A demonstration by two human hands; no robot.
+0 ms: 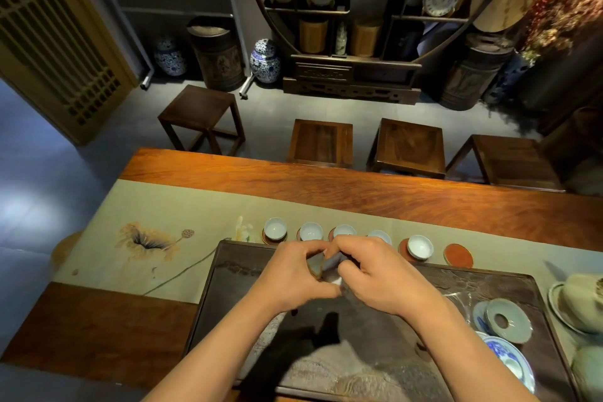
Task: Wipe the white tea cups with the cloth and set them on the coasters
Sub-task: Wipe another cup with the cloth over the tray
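Note:
Over the dark tea tray (228, 303) my left hand (293, 274) grips a small cup (316, 266), mostly hidden by my fingers. My right hand (368, 274) pinches a white cloth (336, 279) against that cup. Behind my hands a row of white tea cups stands on red coasters: one at the far left (275, 228), another (310, 231), one (345, 230) partly hidden, one (380, 236) behind my right hand, and one (420, 246) at the right. One red coaster (458, 255) at the row's right end lies bare.
A beige runner with a lotus print (146, 222) covers the wooden table (359, 186). A lid with a hole (507, 320), a blue-and-white dish (509, 361) and pale-green vessels (584, 300) sit at the right. Several stools (321, 142) stand beyond the table.

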